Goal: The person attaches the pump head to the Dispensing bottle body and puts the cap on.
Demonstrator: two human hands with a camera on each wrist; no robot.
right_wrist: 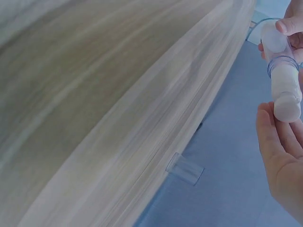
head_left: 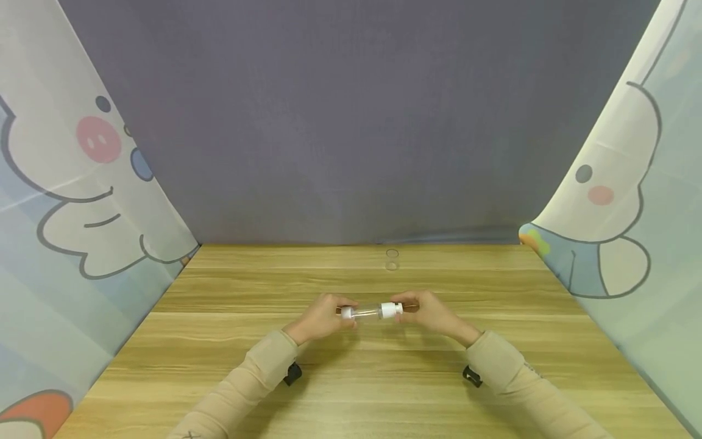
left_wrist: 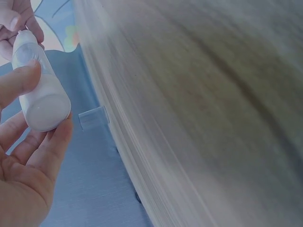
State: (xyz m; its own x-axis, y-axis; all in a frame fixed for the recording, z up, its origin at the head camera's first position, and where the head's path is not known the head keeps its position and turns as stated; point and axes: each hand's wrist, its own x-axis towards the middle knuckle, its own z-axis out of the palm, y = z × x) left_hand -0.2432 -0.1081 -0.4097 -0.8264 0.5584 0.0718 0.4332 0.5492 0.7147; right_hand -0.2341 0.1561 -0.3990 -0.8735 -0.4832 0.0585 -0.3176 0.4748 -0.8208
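Note:
A clear pump bottle (head_left: 366, 313) with a white base and a white pump top lies level between two hands, above the middle of the table. My left hand (head_left: 322, 317) grips the white base end, thumb on one side and fingers on the other, as the left wrist view shows on the bottle (left_wrist: 45, 90). At the other end, my right hand (head_left: 430, 314) holds the white pump top between thumb and fingers; the right wrist view has its fingers (right_wrist: 279, 142) beneath the pump head. A clear, open-ended cap (head_left: 392, 261) stands upright farther back, touched by neither hand.
The wooden table (head_left: 230, 341) runs back to a grey cloth (head_left: 351, 134). Cartoon-printed curtains (head_left: 60, 201) flank it left and right. Small black devices (head_left: 293, 373) are worn at both wrists, below the beige sleeves (head_left: 241, 384).

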